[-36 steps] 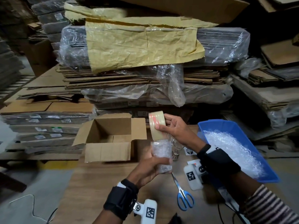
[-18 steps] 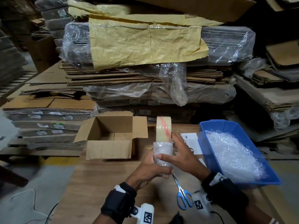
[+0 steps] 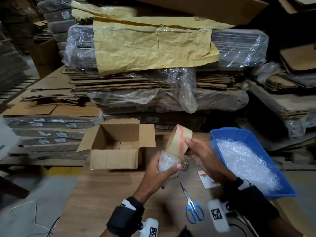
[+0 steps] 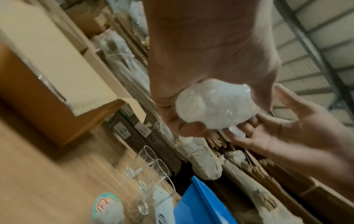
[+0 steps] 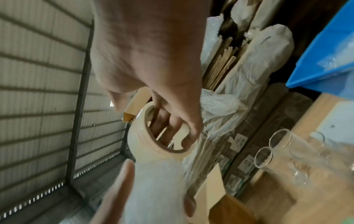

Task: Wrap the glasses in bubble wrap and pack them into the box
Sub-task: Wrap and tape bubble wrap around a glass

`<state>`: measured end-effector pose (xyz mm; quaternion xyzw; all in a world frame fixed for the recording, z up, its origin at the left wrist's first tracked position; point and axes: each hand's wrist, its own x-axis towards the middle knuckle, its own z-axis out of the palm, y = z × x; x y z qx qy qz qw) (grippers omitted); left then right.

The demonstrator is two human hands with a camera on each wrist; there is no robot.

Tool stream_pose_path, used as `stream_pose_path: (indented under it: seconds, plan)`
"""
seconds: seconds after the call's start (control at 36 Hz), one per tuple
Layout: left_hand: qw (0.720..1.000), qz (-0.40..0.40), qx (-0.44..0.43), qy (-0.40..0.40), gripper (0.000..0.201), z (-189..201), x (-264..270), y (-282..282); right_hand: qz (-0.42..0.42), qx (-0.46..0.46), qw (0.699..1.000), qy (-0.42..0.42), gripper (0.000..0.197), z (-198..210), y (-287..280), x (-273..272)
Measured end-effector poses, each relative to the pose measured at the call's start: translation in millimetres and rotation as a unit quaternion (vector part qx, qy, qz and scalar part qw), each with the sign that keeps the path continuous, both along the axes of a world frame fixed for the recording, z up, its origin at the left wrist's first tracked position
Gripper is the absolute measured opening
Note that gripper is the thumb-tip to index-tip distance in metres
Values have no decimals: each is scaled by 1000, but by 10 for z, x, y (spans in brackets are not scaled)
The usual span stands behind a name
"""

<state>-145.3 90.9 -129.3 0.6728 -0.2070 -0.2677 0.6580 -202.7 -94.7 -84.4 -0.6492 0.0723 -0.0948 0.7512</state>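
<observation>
Holding the wrapped glass (image 3: pixel 168 161) upright in my left hand (image 3: pixel 156 175), fingers curled round the bubble wrap, I have my right hand (image 3: pixel 199 153) on the tape roll (image 3: pixel 179 142), fingers hooked through its core and the roll set against the top of the bundle. I judge this glass to be wrapped but not yet taped shut. The box (image 3: pixel 116 144) stands open on the surface (image 3: pixel 106 194), just left of my hands, and what I can see of its inside shows nothing packed. At least three bare glasses (image 4: pixel 153 165) wait on the surface near the blue tray (image 3: pixel 222 134), which holds more bubble wrap (image 3: pixel 242 161). The scissors (image 3: pixel 192 206) lie below my hands for cutting the tape. So by my reckoning most of the job is left: seal this one, pack it, then wrap the others.
</observation>
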Motion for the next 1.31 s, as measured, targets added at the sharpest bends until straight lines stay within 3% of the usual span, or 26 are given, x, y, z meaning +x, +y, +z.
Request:
stream_pose_path:
  seconds: [0.08,0.17,0.31,0.42,0.53,0.61,0.69,0.78,0.89,1.11,1.22,1.31]
  plan:
    - [997,10,-3,-79,58,9,-6,1,-32,97,994,46,41,73,-16,-12]
    - [994,8,-6,-108,57,12,8,41,-19,65,996,61,40,116,-88,-75]
    - [997,-49,-22,-55,67,-48,60,127,-86,-143,985,37,71,40,-192,-157]
    - [996,-73,-51,8,72,-56,81,127,-45,-74,995,41,88,-72,-161,-125]
    - [983,-115,-109,89,62,-6,65,96,-8,34,999,39,59,-117,-155,-38]
    - [984,-70,-136,96,55,-8,72,51,-74,-44,996,12,49,-94,-130,25]
    - [995,-7,-91,46,61,-51,79,44,-115,-63,991,20,43,3,-109,35]
    - [994,15,-92,63,65,-89,72,41,-112,-54,991,40,44,115,-53,29]
    - [983,-14,-115,141,67,-71,74,10,-99,-46,992,58,44,253,-32,51]
    - [949,-88,-165,254,49,-83,20,-12,-83,-101,988,87,44,410,-48,156]
    - [929,-90,-195,300,66,-94,-6,-33,-68,-131,985,89,47,468,-35,190]
    - [940,-68,-183,279,78,-113,3,-53,-59,-139,985,85,49,493,-21,218]
